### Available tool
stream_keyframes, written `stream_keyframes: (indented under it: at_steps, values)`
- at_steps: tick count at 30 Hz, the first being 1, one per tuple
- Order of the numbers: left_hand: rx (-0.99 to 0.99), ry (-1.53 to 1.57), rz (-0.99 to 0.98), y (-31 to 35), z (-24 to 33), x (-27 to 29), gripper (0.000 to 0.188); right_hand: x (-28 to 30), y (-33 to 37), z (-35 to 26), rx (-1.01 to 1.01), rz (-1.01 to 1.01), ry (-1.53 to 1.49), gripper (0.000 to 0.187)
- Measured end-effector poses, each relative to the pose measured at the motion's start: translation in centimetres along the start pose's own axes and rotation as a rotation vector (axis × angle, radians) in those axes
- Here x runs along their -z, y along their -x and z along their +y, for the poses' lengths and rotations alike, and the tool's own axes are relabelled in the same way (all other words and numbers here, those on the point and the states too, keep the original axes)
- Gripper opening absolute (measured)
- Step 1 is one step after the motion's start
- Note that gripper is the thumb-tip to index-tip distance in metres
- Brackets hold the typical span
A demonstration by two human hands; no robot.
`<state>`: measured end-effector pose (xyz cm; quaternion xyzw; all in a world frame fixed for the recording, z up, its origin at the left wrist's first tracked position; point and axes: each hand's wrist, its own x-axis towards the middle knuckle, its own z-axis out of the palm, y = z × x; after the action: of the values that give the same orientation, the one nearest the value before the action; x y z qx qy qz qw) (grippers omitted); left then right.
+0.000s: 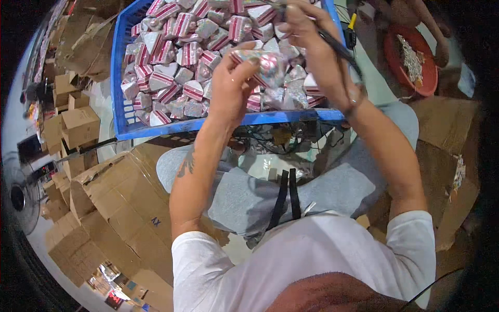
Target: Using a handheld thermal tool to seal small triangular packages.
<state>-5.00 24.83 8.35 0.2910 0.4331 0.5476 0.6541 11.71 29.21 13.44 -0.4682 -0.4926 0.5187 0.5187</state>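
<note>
Cardboard boxes [78, 125] crowd the floor as the left hand [231, 86] grips a silvery striped packet [265, 65] above the blue crate [122, 104], while the right hand [312, 41], just beside it, pinches a dark slender tool [340, 52] angling down-right.

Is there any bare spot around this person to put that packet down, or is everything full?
The blue crate is heaped with red-striped packets, leaving no gap. The left hand and right hand hold one packet above it. Bare room shows on the flattened cardboard by the left knee, and on pale floor between crate and red basin.
</note>
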Motion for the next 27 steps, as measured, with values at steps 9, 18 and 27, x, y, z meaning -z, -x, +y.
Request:
stream_keyframes:
  at_steps: [9,18,27]
  values:
    - [-0.208,0.031,0.050,0.0,1.6,2.1,0.059,3.5,4.4,-0.5,0.380,-0.264,0.268,0.029]
    - [-0.265,-0.016,0.024,-0.4,1.8,1.9,0.063,3.8,4.2,-0.6,0.363,-0.296,0.291,0.029]
    - [-0.293,-0.107,-0.008,-0.5,1.8,1.3,0.064,4.1,4.1,-0.9,0.382,-0.311,0.367,0.030]
